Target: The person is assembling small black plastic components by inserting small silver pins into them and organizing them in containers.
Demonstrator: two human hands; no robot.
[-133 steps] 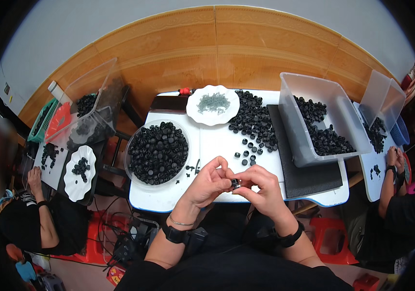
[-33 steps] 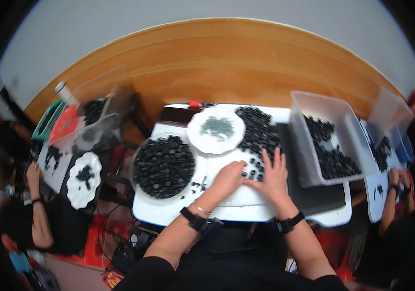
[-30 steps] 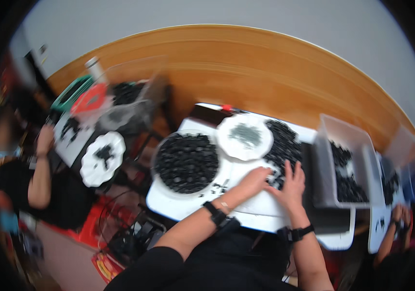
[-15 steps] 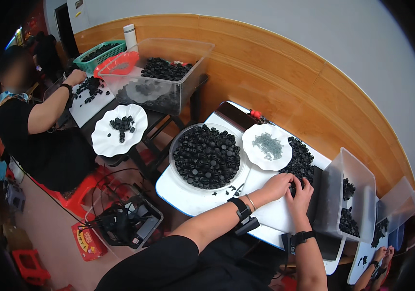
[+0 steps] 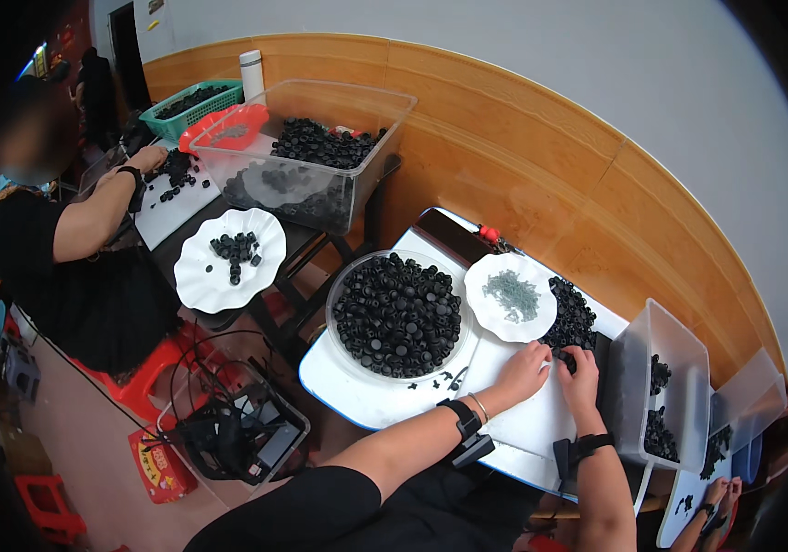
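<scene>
Both my hands are over the white work board (image 5: 524, 421), just in front of a pile of small black round caps (image 5: 574, 317). My right hand (image 5: 580, 379) is closed on a small black part (image 5: 566, 362) that looks like one of those caps. Close to its left, my left hand (image 5: 523, 373) has its fingers pinched together; what they hold, if anything, is too small to make out. Beyond my hands a white scalloped plate (image 5: 477, 308) carries small clear-grey pieces (image 5: 514, 293). To the left, a round clear tub (image 5: 330, 317) is heaped with black caps (image 5: 398, 317).
A clear bin (image 5: 624, 405) with black parts stands at the right. A dark phone-like slab (image 5: 454, 237) lies at the table's back. Left, a co-worker (image 5: 72, 230) works beside a large clear bin (image 5: 343, 189) and a white plate (image 5: 193, 276). A cable-filled crate (image 5: 297, 432) is on the floor.
My hands have drawn slightly apart, the black part staying in my right fingers. The whole view has shifted a little, and the co-worker's arm has moved.
</scene>
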